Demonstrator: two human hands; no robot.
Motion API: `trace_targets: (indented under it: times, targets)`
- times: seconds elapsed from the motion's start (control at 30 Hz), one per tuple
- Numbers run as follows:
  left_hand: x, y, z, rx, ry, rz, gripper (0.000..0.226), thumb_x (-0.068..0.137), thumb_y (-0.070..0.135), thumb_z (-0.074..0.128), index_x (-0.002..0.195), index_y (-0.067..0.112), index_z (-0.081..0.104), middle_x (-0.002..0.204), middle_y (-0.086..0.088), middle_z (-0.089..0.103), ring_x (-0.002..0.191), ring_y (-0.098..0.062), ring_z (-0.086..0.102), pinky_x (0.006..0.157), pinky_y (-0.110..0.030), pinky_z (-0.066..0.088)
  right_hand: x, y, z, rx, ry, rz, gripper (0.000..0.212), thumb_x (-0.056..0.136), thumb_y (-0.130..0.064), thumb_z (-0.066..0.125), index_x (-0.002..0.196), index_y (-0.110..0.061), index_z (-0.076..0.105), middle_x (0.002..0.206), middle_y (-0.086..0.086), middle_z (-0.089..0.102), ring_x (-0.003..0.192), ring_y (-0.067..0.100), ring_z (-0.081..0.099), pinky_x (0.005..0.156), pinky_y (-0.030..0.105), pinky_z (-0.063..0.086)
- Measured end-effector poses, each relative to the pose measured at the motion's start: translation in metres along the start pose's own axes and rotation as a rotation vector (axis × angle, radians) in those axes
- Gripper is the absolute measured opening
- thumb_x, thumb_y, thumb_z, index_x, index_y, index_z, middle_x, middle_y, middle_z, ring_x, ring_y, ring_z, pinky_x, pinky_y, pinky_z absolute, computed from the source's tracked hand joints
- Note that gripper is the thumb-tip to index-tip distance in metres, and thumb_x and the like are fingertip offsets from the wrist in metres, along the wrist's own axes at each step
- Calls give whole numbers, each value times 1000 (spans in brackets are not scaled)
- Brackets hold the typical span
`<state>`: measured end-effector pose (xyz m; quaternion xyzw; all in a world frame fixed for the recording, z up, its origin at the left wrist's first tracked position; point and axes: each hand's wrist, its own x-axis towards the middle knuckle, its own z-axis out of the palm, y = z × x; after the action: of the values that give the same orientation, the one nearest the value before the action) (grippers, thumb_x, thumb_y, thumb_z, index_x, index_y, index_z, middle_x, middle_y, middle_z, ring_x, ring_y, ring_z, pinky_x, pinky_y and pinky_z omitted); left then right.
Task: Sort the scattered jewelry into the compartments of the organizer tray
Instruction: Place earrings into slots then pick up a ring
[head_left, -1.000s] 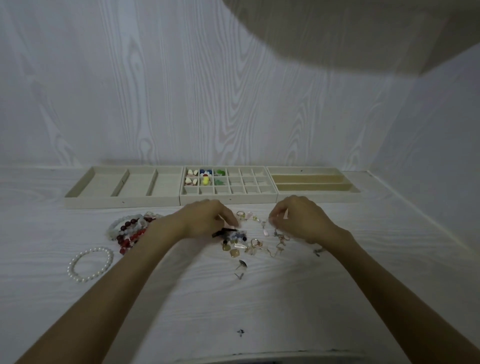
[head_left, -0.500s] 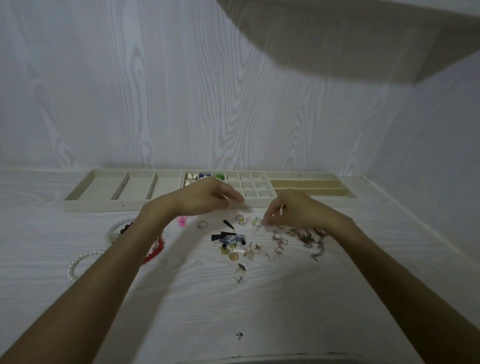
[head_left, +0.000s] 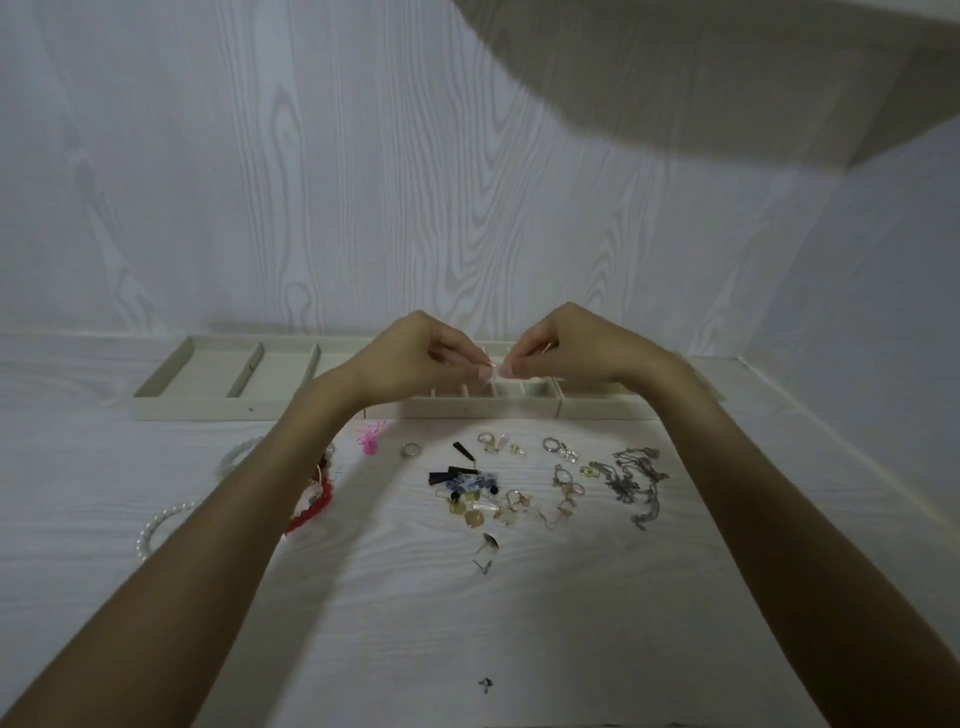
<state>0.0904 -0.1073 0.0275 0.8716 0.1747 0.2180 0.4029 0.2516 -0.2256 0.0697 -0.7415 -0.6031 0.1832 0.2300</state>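
Head view, left to right: a white pearl bead bracelet (head_left: 156, 525) lies at the left of the pale wood-grain table (head_left: 519, 623), partly hidden by the left forearm, with a pale translucent bead bracelet (head_left: 236, 457) and a red bead bracelet (head_left: 314, 506) just beyond it. Along the back wall stands the cream organizer tray (head_left: 218, 376), its long left compartments bare. Near its front edge lie a pink butterfly clip (head_left: 371, 439) and a plain silver ring (head_left: 411, 450). The left hand (head_left: 410, 358) hangs over the tray's small square middle compartments, fingers curled, thumb and forefinger pressed together at the tips. The right hand (head_left: 566, 345) mirrors it, thumb and forefinger closed, and the fingertips of both hands meet over something tiny and pale; what it is cannot be told. Below the hands, on the table, sits the scattered jewelry: black wedge-shaped pieces (head_left: 457, 470), a heap of small gold and amber earrings (head_left: 493, 501), gold rings (head_left: 491, 441), and, farthest right, a tangled silver chain necklace (head_left: 636, 483)
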Motion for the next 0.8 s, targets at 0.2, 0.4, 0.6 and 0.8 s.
trace_targets:
  times: [0.2,0.4,0.6,0.8]
  targets:
    - [9,-20,-16,-86,138,-33,16,82,20,72,96,13,75,78,-5,74,69,1,66,63,-8,46,26,11,28,369,235,-11,7,83,-26,71,88,-21,73,82,-8,69,78,3,61,75,16,48]
    - [30,-58,-18,-77,187,-101,15,79,12,75,94,13,74,75,-3,74,73,-6,70,72,-16,52,60,27,46,394,321,34,10,78,-24,76,86,-19,75,85,-7,72,82,6,66,73,11,50]
    - [48,-84,-9,157,194,-193,8,73,33,79,79,30,74,72,10,73,75,-1,68,79,-31,56,82,41,56,186,259,99,9,74,-29,80,78,-22,76,69,-9,68,63,4,60,57,18,45]
    - [55,-87,2,344,102,-223,12,74,35,78,69,41,68,72,18,65,67,2,56,58,-19,41,93,45,61,22,109,105,6,71,-26,80,73,-21,77,64,2,71,55,13,61,58,30,51]
